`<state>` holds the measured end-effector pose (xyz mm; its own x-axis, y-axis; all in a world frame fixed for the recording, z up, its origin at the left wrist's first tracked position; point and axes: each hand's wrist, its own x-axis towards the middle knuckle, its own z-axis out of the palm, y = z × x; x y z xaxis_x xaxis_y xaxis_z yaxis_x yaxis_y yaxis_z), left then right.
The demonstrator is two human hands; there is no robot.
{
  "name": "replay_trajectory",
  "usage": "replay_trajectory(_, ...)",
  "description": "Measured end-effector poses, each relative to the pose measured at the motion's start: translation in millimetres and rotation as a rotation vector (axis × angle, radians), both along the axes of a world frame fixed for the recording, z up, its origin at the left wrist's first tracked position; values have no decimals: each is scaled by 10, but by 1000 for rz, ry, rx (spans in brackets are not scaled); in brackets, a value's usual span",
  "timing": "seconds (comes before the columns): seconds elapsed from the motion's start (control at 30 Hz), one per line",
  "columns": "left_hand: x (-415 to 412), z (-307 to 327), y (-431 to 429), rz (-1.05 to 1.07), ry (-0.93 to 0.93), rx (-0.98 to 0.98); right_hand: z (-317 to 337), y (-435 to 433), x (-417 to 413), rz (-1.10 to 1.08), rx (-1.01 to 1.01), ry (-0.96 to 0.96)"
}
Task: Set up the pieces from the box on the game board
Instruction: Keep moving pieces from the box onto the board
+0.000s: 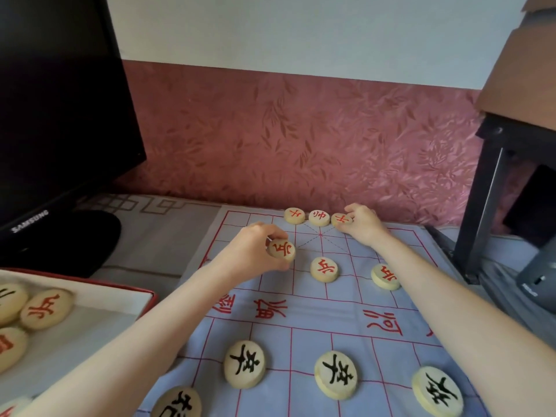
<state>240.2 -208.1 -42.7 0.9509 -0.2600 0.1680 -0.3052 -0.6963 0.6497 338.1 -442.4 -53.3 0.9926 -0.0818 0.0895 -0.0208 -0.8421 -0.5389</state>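
the left hand (255, 248) pinches a red soldier piece (282, 250) between thumb and curled fingertips, printed face up. it holds the disc low over the game board (301, 323), at the left part of the red soldier row. two placed soldiers (324, 269) (386, 276) lie flat on the same row to its right, so the held disc is lined up to take the next station leftward.

the right hand (362, 222) works at the far edge of the board. its curled fingers appear to pinch a red back-row piece (341, 219), though they cover part of the rim. that disc sits just beside two centre pieces (294, 215) (319, 218); the three form the head of the diagonal-crossed palace, which explains the close spacing.

black pieces (244, 364) (336, 374) (437, 391) lie on the near half, one per intersection.

the box (90, 320) stands left of the board, near the left forearm, with boxed pieces (46, 308) lying inside. this places the supply within reach of the left hand.

judgement: setup is partly complete. both rows have vacant stations, and each hand needs to centre its disc on a line crossing before release.
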Motion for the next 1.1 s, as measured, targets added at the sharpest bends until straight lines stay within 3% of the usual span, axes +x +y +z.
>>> replay_trajectory(0.5,-31,-30,292,90,-1,14,62,78,-208,-29,-80,-68)
replay_trajectory(0.93,-94,-103,360,98,37,29,153,390,-698,233,6,-172)
replay_trajectory(1.1,-81,-160,249,25,13,155,141,447,-817,260,44,-141)
